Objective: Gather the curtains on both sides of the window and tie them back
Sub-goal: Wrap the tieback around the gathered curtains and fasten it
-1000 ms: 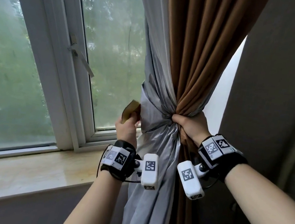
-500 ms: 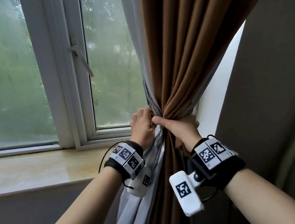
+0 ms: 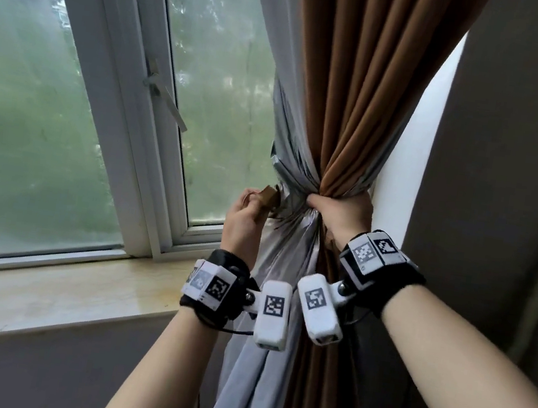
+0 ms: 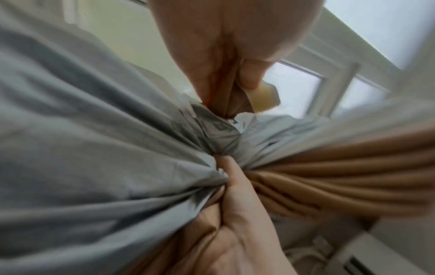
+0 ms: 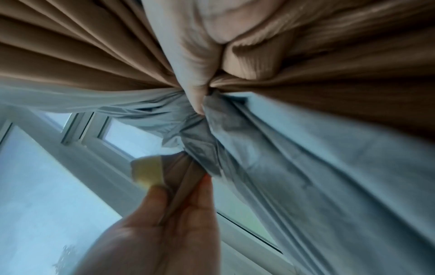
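Note:
A brown curtain (image 3: 356, 88) with a silver-grey lining (image 3: 294, 176) hangs at the window's right side, bunched at sill height. My right hand (image 3: 339, 210) grips the bunch (image 5: 212, 87) from the right, fingers curled round it. My left hand (image 3: 244, 221) is just left of the bunch and pinches the end of a brown tie-back strap (image 3: 268, 198) that runs to the gathered cloth. In the right wrist view the strap (image 5: 181, 173) ends in a pale yellowish patch (image 5: 147, 172). The left wrist view shows the strap (image 4: 231, 93) between thumb and fingers.
The white window frame (image 3: 152, 139) with its handle (image 3: 163, 94) stands left of the curtain. A pale stone sill (image 3: 51, 294) runs below the frame. A dark wall (image 3: 514, 169) closes in on the right.
My left hand has drawn away to the left from the bunch, pulling the strap end out with it. The right hand keeps its grip on the gathered curtain.

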{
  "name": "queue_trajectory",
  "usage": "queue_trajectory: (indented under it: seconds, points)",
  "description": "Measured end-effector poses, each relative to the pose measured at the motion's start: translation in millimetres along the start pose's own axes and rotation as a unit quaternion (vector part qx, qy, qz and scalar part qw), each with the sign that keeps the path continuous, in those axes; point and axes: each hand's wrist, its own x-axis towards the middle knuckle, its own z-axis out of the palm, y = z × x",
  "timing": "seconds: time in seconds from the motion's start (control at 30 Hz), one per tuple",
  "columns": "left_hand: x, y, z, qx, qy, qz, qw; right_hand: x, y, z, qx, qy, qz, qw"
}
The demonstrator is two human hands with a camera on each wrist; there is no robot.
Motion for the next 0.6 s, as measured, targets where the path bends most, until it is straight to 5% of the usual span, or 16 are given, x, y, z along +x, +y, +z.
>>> queue_trajectory:
  seconds: [0.13, 0.23, 0.4, 0.5, 0.6]
  points:
    - [-15.1, 8.3, -4.0, 0.048, -0.059, 0.042, 0.996, 0.7, -2.1, 4.5, 0.022, -0.011, 0.006, 1.000]
    - [-19.4, 4.7, -8.8, 0.186, -0.124, 0.119, 0.967, 0.0, -1.8, 6.9, 0.025, -0.005, 0.023, 0.999]
    - [-6.6, -7.2, -0.7, 0.298, -0.139, 0.155, 0.931, -1.1, -5.6, 13.7, -0.040, -0.007, 0.040, 0.998]
    - [-3.3, -17.0, 2.5, 0.394, -0.138, 0.192, 0.888, -0.8, -12.3, -1.9, -0.225, -0.122, 0.044, 0.966]
    - [-6.1, -20.7, 8.2, 0.414, -0.156, 0.195, 0.876, 0.2, -23.4, -35.7, -0.217, -0.303, 0.081, 0.924]
